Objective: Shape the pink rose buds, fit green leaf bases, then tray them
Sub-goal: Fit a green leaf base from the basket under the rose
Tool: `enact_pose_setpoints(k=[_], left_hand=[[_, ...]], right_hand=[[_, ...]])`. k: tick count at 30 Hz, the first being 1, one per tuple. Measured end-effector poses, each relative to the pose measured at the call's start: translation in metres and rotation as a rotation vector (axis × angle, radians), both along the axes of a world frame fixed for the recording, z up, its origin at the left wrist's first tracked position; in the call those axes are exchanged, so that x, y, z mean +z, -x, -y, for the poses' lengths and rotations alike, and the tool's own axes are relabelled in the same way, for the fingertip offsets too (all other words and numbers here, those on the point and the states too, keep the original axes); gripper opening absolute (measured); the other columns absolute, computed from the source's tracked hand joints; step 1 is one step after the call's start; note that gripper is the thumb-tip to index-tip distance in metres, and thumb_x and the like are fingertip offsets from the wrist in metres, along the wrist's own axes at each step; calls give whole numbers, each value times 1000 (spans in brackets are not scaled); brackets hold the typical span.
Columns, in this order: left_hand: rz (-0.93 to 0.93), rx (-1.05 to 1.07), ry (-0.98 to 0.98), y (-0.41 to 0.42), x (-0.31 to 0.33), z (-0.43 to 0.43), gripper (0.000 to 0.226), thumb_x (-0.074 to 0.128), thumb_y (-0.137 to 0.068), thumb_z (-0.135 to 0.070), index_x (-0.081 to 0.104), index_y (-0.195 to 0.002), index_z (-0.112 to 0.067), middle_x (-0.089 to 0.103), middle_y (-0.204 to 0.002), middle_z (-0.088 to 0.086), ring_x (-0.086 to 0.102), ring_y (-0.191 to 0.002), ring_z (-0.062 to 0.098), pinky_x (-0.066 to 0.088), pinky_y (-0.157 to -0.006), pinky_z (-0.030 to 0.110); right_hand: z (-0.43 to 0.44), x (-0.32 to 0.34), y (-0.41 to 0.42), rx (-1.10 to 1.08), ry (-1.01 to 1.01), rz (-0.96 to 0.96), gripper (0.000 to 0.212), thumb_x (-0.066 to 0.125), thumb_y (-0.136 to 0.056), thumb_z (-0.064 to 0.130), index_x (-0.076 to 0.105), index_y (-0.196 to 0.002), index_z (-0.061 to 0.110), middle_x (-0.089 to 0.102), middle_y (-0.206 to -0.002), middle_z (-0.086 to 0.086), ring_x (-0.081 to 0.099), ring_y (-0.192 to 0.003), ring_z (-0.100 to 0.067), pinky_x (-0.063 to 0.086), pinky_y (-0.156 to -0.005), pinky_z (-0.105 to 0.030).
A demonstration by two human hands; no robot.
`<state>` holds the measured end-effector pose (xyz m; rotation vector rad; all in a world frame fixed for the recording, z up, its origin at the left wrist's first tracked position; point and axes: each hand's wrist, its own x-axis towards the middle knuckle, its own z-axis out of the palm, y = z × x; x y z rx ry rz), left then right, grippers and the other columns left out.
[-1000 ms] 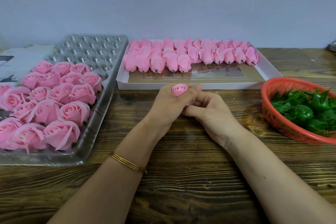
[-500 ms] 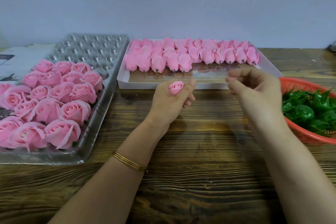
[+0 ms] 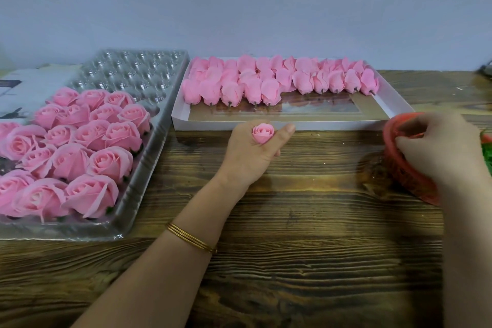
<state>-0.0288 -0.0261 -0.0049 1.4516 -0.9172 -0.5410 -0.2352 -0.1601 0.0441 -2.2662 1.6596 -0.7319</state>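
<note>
My left hand (image 3: 250, 154) grips a small pink rose bud (image 3: 263, 133) upright between thumb and fingers, over the table in front of the white box. My right hand (image 3: 439, 149), blurred, hangs over the red basket (image 3: 407, 178) at the right edge, fingers bent, with nothing seen in them. Only a sliver of the green leaf bases (image 3: 488, 154) shows past that hand. Several unshaped pink buds (image 3: 266, 85) lie in rows in the white box (image 3: 266, 125). Finished roses (image 3: 80, 146) fill the near part of the clear plastic tray (image 3: 159, 141).
The tray's far cells (image 3: 133, 72) hold nothing. A white printed sheet (image 3: 24, 88) lies behind the tray at the far left. Bare wooden tabletop (image 3: 306, 234) stretches between my arms. A grey wall stands right behind the box.
My right hand left the bud and swung right, from beside my left hand to over the red basket. My left hand kept the bud and barely moved.
</note>
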Motion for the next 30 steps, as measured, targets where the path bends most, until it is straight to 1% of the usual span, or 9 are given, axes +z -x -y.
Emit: enact_pose_setpoints(k=[4, 6, 8, 10, 15, 18, 20, 26, 30], left_hand=[[-8, 10, -20, -1, -1, 1, 41, 72, -88, -32, 60, -66, 0, 56, -52, -3, 50, -49, 4, 44, -57, 16], [-21, 18, -14, -1, -2, 1, 39, 72, -88, -31, 59, -64, -3, 56, -51, -2, 49, -48, 4, 42, -56, 17], [-32, 19, -5, -1, -3, 2, 41, 72, -88, -31, 59, -65, 1, 56, -51, -1, 50, -48, 5, 42, -56, 17], [-39, 20, 0, -1, -2, 1, 44, 73, -88, -30, 59, -68, 7, 57, -52, -1, 50, -49, 5, 43, -56, 18], [-50, 23, -12, 2, 2, 0, 38, 71, -89, -25, 60, -67, 2, 56, -54, 2, 49, -48, 4, 43, -55, 16], [-57, 24, -17, 4, 5, -1, 36, 71, -90, -24, 61, -70, 4, 55, -56, 7, 48, -48, 5, 43, -55, 16], [-53, 23, -24, 5, 7, -3, 36, 71, -90, -24, 61, -70, 4, 56, -59, 10, 48, -50, 7, 43, -58, 21], [-68, 16, -25, 6, 10, -4, 42, 70, -90, -23, 58, -74, 14, 56, -61, 12, 48, -52, 9, 44, -60, 22], [-73, 6, -30, 6, 11, -5, 35, 69, -91, -23, 61, -74, 7, 56, -60, 10, 49, -50, 6, 44, -58, 18]], right_hand=[[2, 5, 8, 17, -79, -87, 24, 73, -76, 6, 71, -70, 29, 65, -84, -14, 60, -95, -40, 44, -79, -38], [4, 5, 11, 31, -105, -110, 30, 75, -76, 7, 65, -65, 33, 65, -83, -14, 59, -94, -38, 40, -76, -35], [6, 5, 12, 51, -119, -131, 37, 75, -77, 10, 57, -57, 35, 60, -77, -10, 54, -83, -31, 36, -72, -33], [7, 4, 13, 82, -149, -160, 32, 75, -78, 17, 58, -58, 35, 60, -76, -8, 49, -79, -26, 35, -70, -33], [9, 7, 16, 117, -287, -207, 26, 81, -75, 28, 61, -67, 44, 67, -93, -4, 54, -92, -25, 39, -78, -33], [12, 5, 17, 129, -292, -287, 8, 71, -85, 31, 75, -90, 35, 69, -115, -10, 55, -113, -38, 42, -98, -42], [16, 2, 19, 130, -300, -335, 16, 64, -91, 30, 75, -102, 30, 66, -123, -12, 49, -120, -45, 35, -108, -50], [19, -1, 18, 170, -253, -336, 15, 60, -95, 22, 75, -96, 22, 68, -116, -15, 53, -113, -42, 32, -108, -51], [19, -2, 18, 179, -210, -302, 12, 60, -95, 21, 71, -92, 23, 68, -110, -15, 54, -110, -42, 34, -105, -53]])
